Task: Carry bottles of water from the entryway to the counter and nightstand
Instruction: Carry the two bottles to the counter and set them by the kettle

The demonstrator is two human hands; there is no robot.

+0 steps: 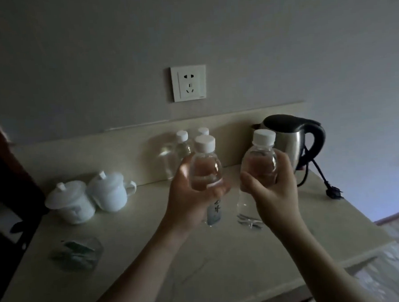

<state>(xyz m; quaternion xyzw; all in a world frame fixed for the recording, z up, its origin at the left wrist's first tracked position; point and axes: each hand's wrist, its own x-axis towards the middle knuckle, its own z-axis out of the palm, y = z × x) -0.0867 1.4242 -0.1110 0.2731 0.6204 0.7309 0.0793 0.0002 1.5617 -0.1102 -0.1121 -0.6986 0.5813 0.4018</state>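
I hold two clear water bottles with white caps above the pale counter (199,261). My left hand (187,197) grips the left bottle (205,169) around its middle, upright. My right hand (272,188) grips the right bottle (261,161) the same way, its lower end showing below my fingers. Two more capped bottles (182,147) stand against the backsplash behind my left hand, partly hidden by the bottle I hold.
A steel kettle (297,141) with a black handle stands at the back right, its cord and plug (333,193) trailing toward the counter's right edge. Two white lidded cups (92,198) sit at the left. A glass holder with green packets (76,252) is near the front left. A wall socket (188,83) is above.
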